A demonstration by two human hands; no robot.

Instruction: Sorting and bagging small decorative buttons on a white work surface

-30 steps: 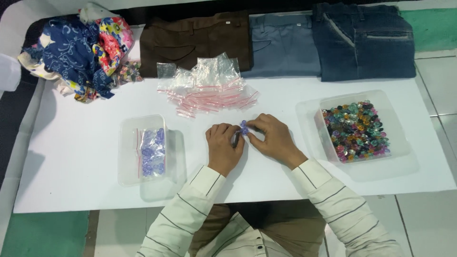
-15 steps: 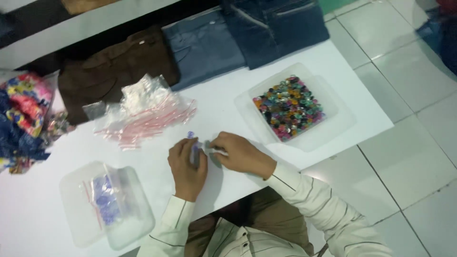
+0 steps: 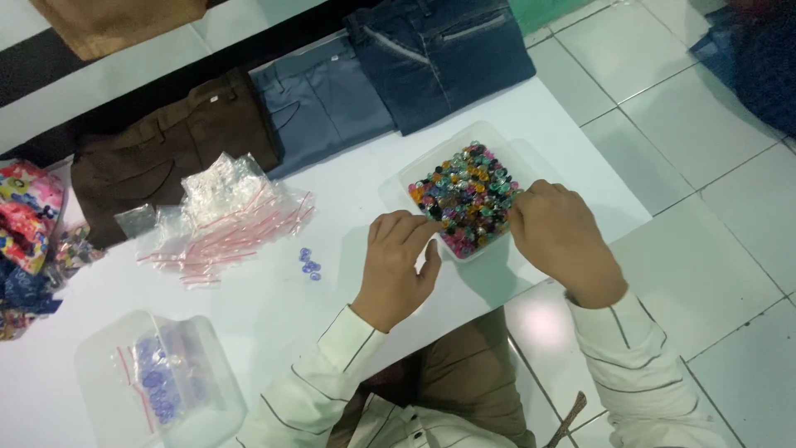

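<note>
1. Bead tray (image 3: pixel 414 172): clear plastic tray of mixed coloured beads (image 3: pixel 468 197), on the white table (image 3: pixel 274 307), right of centre. Its near-right corner sits close to the table's right edge, with little table surface beyond it. Tiled floor (image 3: pixel 705 249) open to the right.
2. Folded trousers along the far edge: brown pair (image 3: pixel 166 149), grey-blue pair (image 3: pixel 323 99), dark denim pair (image 3: pixel 448 50). The denim hem lies just beside the tray's far corner.
3. Pile of clear zip bags (image 3: pixel 224 216) with red seal strips, left of the tray. Bare table between the pile and the tray.
4. Second clear tray (image 3: pixel 99 365), near left, holding a bag of blue beads (image 3: pixel 157 386). Its near edge is cut off by the frame.
5. Right hand (image 3: pixel 560 241): fingers curled at the tray's right rim, tips at the beads. Cannot tell if it pinches one; the knuckles hide the tips.
6. Left hand (image 3: pixel 398 265): fingers bent, tips at the tray's near-left rim. Its grip is also hidden.
7. Loose blue beads (image 3: pixel 308 264): a small cluster on bare table, between the zip bags and the left hand, touching neither.
8. Colourful cloth (image 3: pixel 29 224) at the far left, cut off by the frame. Blur makes its detail unreadable.
</note>
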